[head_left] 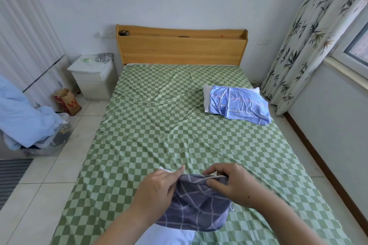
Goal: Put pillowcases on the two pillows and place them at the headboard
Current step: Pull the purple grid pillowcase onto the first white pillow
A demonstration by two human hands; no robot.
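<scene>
At the foot of the bed, my left hand (157, 189) and my right hand (229, 183) both pinch the top edge of a grey-purple checked pillowcase (195, 209). A white pillow (169, 235) shows below the case, and a white corner peeks out above my left hand. On the right side of the bed lies the second white pillow (207, 95) with a light blue pillowcase (243, 104) spread loosely over it. The wooden headboard (181, 49) stands at the far end.
A green checked sheet (159, 117) covers the bed. A white nightstand (93, 77) is left of the headboard, with a paper bag (68, 102) and a heap of light blue cloth (23, 121) on the floor. Patterned curtains (310, 32) hang at the right.
</scene>
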